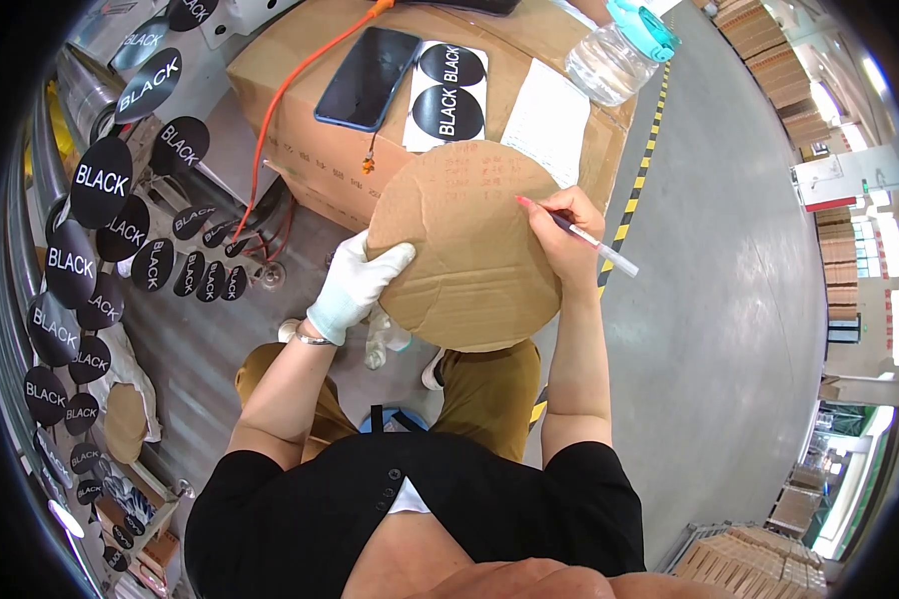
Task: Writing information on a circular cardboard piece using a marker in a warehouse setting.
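A round disc of brown cardboard (469, 250) is held up in front of me, with faint red handwriting near its far edge. My left hand (360, 280), in a white glove, grips the disc's left edge, thumb on top and the other fingers hidden beneath. In my bare right hand (569, 235) is a pen (594, 248) with a clear barrel and a pinkish-red tip. Its tip is at the disc's upper right, close to the writing. Just beyond the disc, a sheet with round black labels (448, 100) and a handwritten paper (546, 125) lie on a cardboard box (320, 150).
A dark phone (369, 80) and a clear bottle with a turquoise lid (619, 55) are also on the box. An orange cable (295, 75) runs down its left side. Machinery with round black labels (102, 182) stands at left. Yellow-black floor tape (641, 165) passes on the right.
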`<state>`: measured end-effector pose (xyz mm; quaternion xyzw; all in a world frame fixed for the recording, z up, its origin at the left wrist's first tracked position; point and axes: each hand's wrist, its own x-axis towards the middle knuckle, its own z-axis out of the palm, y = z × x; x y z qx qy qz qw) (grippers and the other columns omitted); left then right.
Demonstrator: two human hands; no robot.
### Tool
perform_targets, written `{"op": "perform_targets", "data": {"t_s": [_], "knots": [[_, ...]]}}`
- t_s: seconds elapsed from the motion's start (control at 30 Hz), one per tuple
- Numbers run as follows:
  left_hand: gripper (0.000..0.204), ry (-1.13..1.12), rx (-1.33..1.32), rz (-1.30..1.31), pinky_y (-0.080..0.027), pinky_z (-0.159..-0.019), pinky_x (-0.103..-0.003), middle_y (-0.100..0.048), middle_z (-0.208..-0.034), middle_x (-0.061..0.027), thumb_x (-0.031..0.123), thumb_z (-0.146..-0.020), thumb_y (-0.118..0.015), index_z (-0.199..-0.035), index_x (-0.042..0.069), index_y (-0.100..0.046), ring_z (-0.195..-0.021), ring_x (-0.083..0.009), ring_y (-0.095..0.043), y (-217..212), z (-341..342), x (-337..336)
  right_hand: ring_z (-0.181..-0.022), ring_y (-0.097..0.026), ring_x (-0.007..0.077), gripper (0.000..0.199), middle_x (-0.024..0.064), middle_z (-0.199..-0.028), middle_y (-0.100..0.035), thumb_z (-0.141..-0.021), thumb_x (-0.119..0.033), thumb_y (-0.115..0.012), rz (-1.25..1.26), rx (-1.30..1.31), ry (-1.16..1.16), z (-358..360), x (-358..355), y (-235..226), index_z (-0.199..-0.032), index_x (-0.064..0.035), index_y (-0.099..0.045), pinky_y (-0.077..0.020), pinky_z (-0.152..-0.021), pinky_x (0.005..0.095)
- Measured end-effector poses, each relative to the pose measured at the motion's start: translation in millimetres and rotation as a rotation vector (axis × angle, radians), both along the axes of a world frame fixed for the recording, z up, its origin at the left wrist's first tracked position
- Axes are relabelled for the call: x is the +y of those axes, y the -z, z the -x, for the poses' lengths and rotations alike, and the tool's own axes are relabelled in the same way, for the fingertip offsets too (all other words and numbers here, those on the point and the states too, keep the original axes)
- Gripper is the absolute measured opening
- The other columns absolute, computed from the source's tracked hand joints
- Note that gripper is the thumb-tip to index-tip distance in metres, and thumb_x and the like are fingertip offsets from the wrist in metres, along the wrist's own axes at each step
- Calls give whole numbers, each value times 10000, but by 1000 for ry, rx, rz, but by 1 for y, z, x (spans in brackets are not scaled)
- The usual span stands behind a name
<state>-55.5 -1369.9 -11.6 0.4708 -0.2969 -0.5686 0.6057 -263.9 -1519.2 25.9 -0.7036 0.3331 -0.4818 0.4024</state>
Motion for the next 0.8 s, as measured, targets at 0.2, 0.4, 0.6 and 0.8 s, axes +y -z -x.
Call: {"op": "perform_targets", "data": {"t_s": [0.2,0.4,0.6,0.8], "knots": [[303,-28,-2,14,-469,-795,-243,-621,-1016,-42,100,-857,-615,-1121,-38,-559,-880,-75,-553,-2,2,0,-553,-445,12,185,-16,-614,-562,-725,28,-685,3,35,26,-3,3,-4,-664,-26,-519,-352,-488,184],[304,-29,-20,20,-469,-792,-241,-622,-1012,-41,101,-855,-620,-1119,-37,-561,-879,-74,-553,-3,2,1,-551,-441,12,195,-17,-616,-556,-730,27,-683,10,-35,25,-3,4,-6,-654,-28,-513,-347,-488,183],[304,-35,-8,16,-470,-793,-239,-621,-1010,-39,103,-854,-623,-1116,-37,-561,-879,-74,-553,-3,2,0,-548,-434,11,204,-20,-610,-549,-727,28,-685,11,20,12,0,0,-3,-645,-31,-507,-345,-486,185],[308,-34,-5,6,-470,-792,-239,-621,-1014,-42,104,-853,-624,-1119,-37,-560,-881,-74,-554,-1,2,1,-558,-440,8,199,-10,-632,-559,-740,50,-669,20,-30,-4,-2,2,-7,-687,-30,-496,-348,-492,178]]}}
